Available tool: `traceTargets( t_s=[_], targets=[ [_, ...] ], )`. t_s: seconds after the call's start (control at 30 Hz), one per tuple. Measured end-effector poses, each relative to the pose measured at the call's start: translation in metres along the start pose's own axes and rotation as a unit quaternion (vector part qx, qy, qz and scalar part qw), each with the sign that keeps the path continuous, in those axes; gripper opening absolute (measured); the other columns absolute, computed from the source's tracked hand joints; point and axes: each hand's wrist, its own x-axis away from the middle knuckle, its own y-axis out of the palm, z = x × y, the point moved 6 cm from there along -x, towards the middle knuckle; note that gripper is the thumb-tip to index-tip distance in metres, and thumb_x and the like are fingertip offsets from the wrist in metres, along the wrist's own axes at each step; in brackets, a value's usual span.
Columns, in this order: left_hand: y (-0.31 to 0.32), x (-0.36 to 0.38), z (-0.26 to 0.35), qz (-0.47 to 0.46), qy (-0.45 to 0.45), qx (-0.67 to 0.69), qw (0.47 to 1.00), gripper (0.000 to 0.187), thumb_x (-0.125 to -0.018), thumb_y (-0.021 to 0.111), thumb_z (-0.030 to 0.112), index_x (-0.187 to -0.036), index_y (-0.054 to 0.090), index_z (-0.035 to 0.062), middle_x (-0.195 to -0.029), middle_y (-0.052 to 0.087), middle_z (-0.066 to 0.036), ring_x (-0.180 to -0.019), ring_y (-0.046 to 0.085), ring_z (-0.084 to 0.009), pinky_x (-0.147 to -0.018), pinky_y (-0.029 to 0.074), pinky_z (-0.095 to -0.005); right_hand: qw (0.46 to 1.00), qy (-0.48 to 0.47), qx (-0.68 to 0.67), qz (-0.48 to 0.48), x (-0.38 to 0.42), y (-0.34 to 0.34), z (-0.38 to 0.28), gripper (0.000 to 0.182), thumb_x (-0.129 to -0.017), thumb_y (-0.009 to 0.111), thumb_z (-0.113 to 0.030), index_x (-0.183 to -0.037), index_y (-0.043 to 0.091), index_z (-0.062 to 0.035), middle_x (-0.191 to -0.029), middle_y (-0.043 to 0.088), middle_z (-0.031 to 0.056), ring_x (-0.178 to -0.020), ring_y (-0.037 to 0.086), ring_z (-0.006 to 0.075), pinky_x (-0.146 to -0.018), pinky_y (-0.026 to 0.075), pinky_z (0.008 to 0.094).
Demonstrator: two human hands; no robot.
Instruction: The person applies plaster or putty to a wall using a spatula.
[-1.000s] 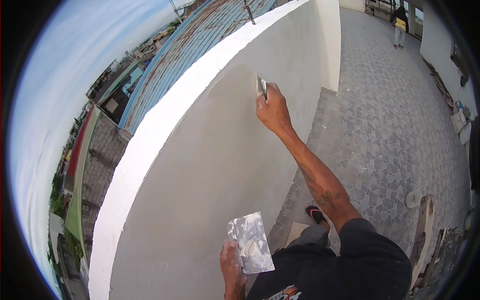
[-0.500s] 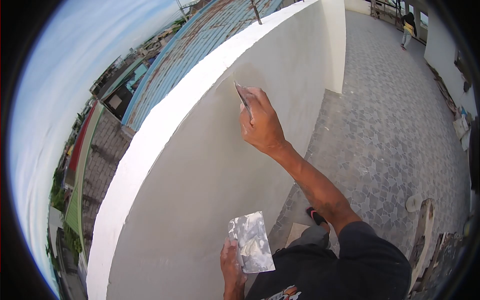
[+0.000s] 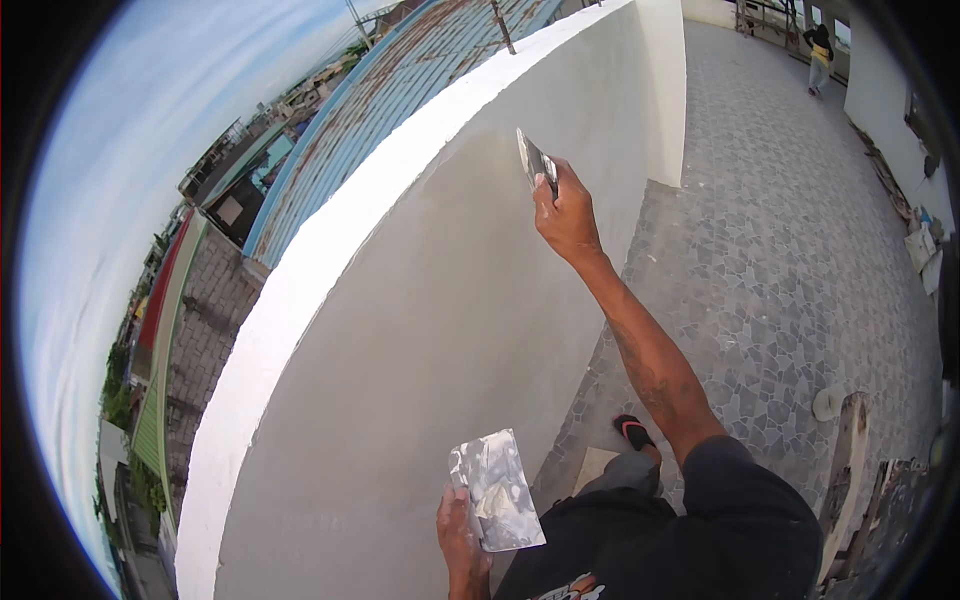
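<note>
Scraper (image 3: pixel 534 160) in the right hand (image 3: pixel 568 216)

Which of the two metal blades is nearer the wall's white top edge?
The metal blade in the right hand; the other blade, in the left hand, is lower in view, near the black shirt.

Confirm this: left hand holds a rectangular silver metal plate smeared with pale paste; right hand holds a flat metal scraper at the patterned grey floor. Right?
The place is wrong: the head view shows the right hand holding the flat metal scraper up at the smooth grey wall. The rest stands.
</note>
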Motion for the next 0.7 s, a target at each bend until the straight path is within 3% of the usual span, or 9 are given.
traceTargets(
  t_s=[0.2, 0.3, 0.4, 0.43, 0.53, 0.63, 0.7],
  targets=[
    [-0.001, 0.002, 0.001, 0.007, 0.0, -0.015, 1.0, 0.036, -0.099, 0.053, 0.021, -0.123, 0.05, -0.0061, -0.107, 0.062, -0.013, -0.089, 0.066, -0.0198, -0.073, 0.056, -0.0316, 0.999, 0.034, 0.019, 0.024, -0.007, -0.002, 0.037, 0.027, -0.098, 0.048, -0.01, -0.12, 0.057, 0.0028, -0.108, 0.062, 0.0151, -0.077, 0.061, 0.0234, -0.073, 0.049, 0.0357],
    [0.002, 0.003, 0.003, 0.014, 0.001, -0.029, 0.999, 0.036, -0.099, 0.052, 0.02, -0.123, 0.05, -0.0061, -0.108, 0.062, -0.013, -0.089, 0.066, -0.0202, -0.073, 0.057, -0.0322, 0.999, 0.036, -0.011, 0.035, 0.007, -0.004, 0.035, 0.022, -0.097, 0.051, -0.011, -0.114, 0.057, 0.0027, -0.078, 0.059, 0.0132, -0.069, 0.056, 0.0197, -0.069, 0.049, 0.0336],
    [-0.003, -0.001, 0.0, -0.005, -0.005, -0.017, 1.0, 0.038, -0.098, 0.053, 0.02, -0.125, 0.049, -0.006, -0.108, 0.062, -0.014, -0.09, 0.066, -0.0212, -0.074, 0.057, -0.0332, 0.999, -0.005, -0.004, 0.038, 0.015, 0.002, 0.02, 0.022, -0.098, 0.051, -0.011, -0.114, 0.057, 0.003, -0.077, 0.058, 0.0115, -0.067, 0.054, 0.0188, -0.068, 0.049, 0.0326],
    [-0.002, -0.002, 0.001, -0.008, -0.006, -0.017, 1.0, 0.038, -0.098, 0.053, 0.02, -0.125, 0.049, -0.006, -0.108, 0.062, -0.014, -0.09, 0.066, -0.0217, -0.075, 0.057, -0.0336, 1.0, 0.012, -0.009, 0.007, 0.017, 0.007, 0.014, 0.025, -0.097, 0.05, -0.008, -0.118, 0.056, 0.0035, -0.087, 0.06, 0.0136, -0.072, 0.057, 0.0209, -0.071, 0.049, 0.0324],
    [-0.001, -0.002, 0.002, -0.006, -0.014, -0.022, 1.0, 0.038, -0.098, 0.052, 0.021, -0.126, 0.049, -0.0052, -0.108, 0.061, -0.013, -0.089, 0.066, -0.0216, -0.073, 0.057, -0.0334, 0.994, -0.097, 0.019, 0.037, 0.026, 0.021, -0.006, 0.03, -0.096, 0.049, -0.006, -0.124, 0.055, 0.003, -0.104, 0.06, 0.0168, -0.083, 0.06, 0.0244, -0.076, 0.049, 0.0334],
    [-0.003, -0.004, -0.001, 0.023, -0.017, -0.046, 0.999, 0.036, -0.098, 0.052, 0.022, -0.124, 0.051, -0.003, -0.105, 0.06, -0.011, -0.085, 0.065, -0.0196, -0.067, 0.056, -0.0319, 0.996, -0.09, 0.013, 0.0, 0.038, 0.03, -0.027, 0.037, -0.093, 0.05, 0.0, -0.13, 0.053, 0.0015, -0.118, 0.055, 0.0189, -0.095, 0.06, 0.0289, -0.082, 0.05, 0.0355],
    [-0.011, -0.004, -0.004, 0.056, -0.012, -0.067, 0.996, 0.034, -0.098, 0.052, 0.022, -0.122, 0.052, -0.0023, -0.104, 0.06, -0.01, -0.085, 0.065, -0.0195, -0.067, 0.056, -0.0321, 0.991, -0.13, 0.013, -0.008, 0.053, 0.031, -0.053, 0.044, -0.088, 0.054, 0.005, -0.131, 0.053, 0.0003, -0.12, 0.054, 0.0181, -0.1, 0.06, 0.0303, -0.085, 0.05, 0.0372]
  ],
)
